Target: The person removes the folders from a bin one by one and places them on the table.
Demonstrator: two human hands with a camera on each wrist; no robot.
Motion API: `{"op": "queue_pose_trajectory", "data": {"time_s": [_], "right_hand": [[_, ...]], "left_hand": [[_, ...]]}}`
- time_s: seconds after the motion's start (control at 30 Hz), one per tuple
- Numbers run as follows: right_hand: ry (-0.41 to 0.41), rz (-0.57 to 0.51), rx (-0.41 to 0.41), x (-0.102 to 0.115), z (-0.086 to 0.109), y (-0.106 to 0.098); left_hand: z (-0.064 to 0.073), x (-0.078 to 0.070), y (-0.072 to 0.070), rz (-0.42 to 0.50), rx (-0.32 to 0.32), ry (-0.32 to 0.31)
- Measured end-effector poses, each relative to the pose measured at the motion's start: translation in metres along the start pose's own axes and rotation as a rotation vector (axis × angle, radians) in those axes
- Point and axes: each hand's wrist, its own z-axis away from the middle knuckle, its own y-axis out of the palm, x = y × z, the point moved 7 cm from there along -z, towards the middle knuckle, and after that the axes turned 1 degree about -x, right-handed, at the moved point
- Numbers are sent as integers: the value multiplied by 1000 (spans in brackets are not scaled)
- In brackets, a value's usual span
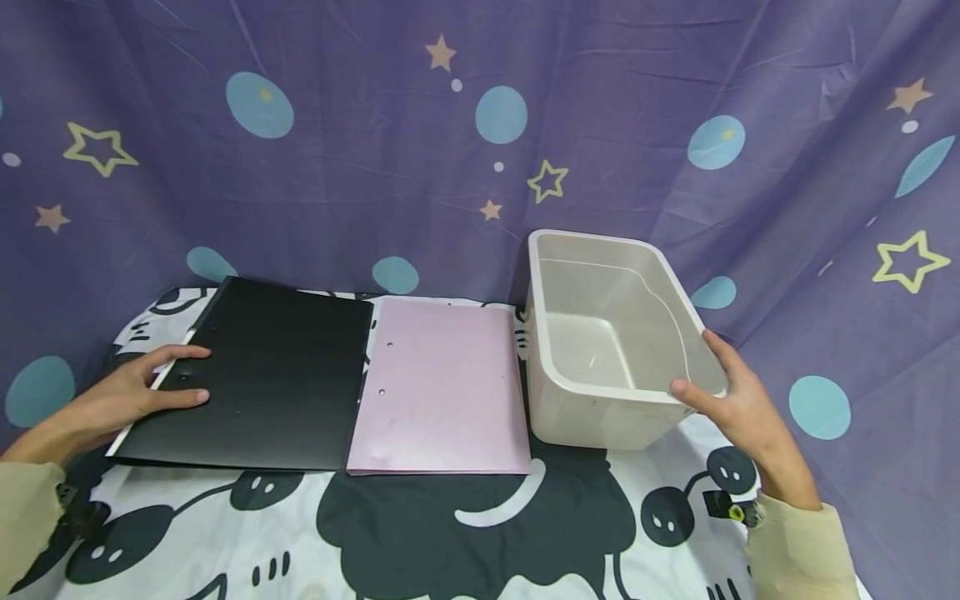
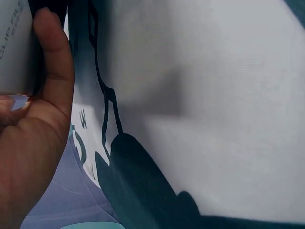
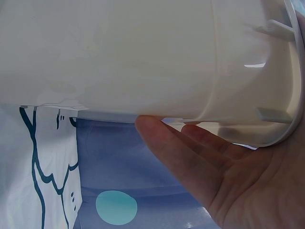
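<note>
On the left, a black clip file [image 1: 262, 383] lies on the cloth with its white spine facing left. My left hand [image 1: 135, 393] grips it at that spine, thumb and a finger over the black cover, the others hidden. Lettering shows on the white spine [image 2: 14, 43] in the left wrist view. A pink file [image 1: 446, 387] lies flat to the right of the black one. Farther right stands a deep off-white plastic bin [image 1: 581, 412], its inside bare. My right hand [image 1: 738, 408] holds its right end, thumb on the rim; the right wrist view shows fingers against the outer wall [image 3: 143, 62].
A white cloth with black cartoon shapes [image 1: 480, 533] covers the table. Behind it hangs a purple curtain [image 1: 360, 150] with stars and blue spots, close at the back of the files and bin. The pink file lies close to the bin's left side.
</note>
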Motion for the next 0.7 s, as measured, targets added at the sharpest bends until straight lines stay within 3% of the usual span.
{"op": "queue_pose_trajectory", "data": {"time_s": [0.7], "right_hand": [[7, 3, 1, -2, 0, -1]], "left_hand": [[1, -2, -1, -9, 62, 21]]}}
